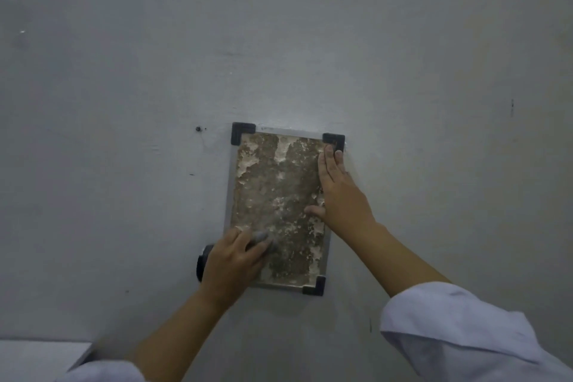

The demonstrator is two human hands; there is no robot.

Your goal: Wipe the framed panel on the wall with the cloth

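Note:
A small framed panel hangs on the grey wall, with a mottled brown and white face, a silver frame and black corner caps. My left hand covers its lower left corner and is closed on a small grey cloth pressed against the panel face. My right hand lies flat with fingers extended along the panel's right edge, fingertips touching the top right corner cap. The lower left corner cap is mostly hidden behind my left hand.
The grey wall fills the view. A dark screw or hole sits left of the panel's top. A pale ledge shows at the bottom left. White sleeves cover both forearms low in the frame.

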